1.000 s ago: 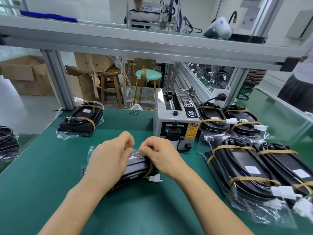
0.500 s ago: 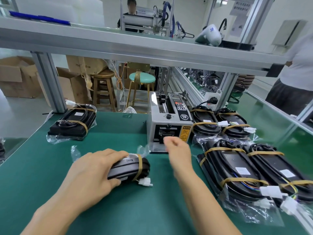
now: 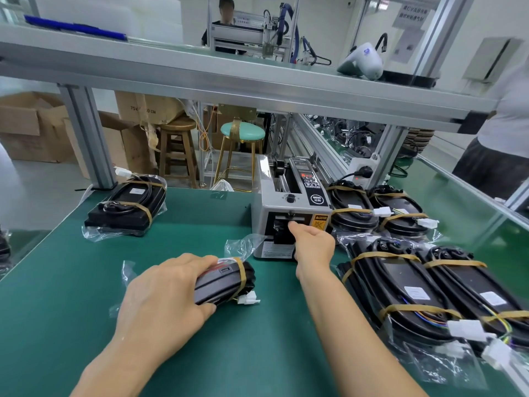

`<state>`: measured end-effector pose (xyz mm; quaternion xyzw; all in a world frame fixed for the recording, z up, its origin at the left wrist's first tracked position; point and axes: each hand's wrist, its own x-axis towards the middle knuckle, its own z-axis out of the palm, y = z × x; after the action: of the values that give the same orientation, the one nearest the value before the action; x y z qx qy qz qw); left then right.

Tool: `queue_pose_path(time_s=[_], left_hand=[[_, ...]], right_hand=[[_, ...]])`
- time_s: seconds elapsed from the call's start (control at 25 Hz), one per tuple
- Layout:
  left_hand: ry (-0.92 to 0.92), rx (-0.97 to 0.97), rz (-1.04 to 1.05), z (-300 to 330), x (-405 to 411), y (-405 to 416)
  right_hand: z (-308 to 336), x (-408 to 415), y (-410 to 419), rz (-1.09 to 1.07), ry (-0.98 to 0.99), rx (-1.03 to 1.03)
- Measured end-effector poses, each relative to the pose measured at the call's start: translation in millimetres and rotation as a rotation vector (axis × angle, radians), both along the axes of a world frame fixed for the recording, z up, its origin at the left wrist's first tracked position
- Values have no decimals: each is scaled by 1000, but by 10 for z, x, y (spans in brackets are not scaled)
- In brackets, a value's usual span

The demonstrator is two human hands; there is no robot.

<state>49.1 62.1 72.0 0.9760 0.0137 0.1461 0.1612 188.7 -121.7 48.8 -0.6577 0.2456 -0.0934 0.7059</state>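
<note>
A black unit [image 3: 226,279] in a clear plastic bag, bound with a tan band and trailing a white connector, lies on the green mat [image 3: 200,230]. My left hand [image 3: 163,296] grips its left end, fingers over the top and thumb at the near side. My right hand [image 3: 313,245] reaches forward to the outlet slot of the grey tape dispenser [image 3: 289,202]. Its fingertips are at the slot, and the back of the hand hides what they hold.
Several bagged black units [image 3: 400,282] lie in rows to the right of the dispenser, and one more [image 3: 128,204] lies at the back left. An aluminium shelf beam [image 3: 229,78] crosses overhead. A person [image 3: 501,156] stands at the far right.
My right hand left the bagged unit and moved forward to the dispenser's outlet. My left hand stayed on the unit and took hold of its left end.
</note>
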Motion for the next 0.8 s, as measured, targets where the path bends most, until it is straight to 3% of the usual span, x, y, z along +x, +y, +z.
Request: queue_pose_path(time_s=[0.2, 0.36, 0.44, 0.8], left_hand=[[8, 12, 24, -10, 7, 4], [11, -8, 47, -33, 31, -8], [-1, -13, 50, -47, 29, -8], [-15, -23, 52, -38, -3, -38]], right_hand=[[188, -101, 18, 22, 69, 148], [246, -677, 112, 540, -115, 26], [199, -907, 208, 700, -169, 3], [69, -970, 332, 674, -204, -65]])
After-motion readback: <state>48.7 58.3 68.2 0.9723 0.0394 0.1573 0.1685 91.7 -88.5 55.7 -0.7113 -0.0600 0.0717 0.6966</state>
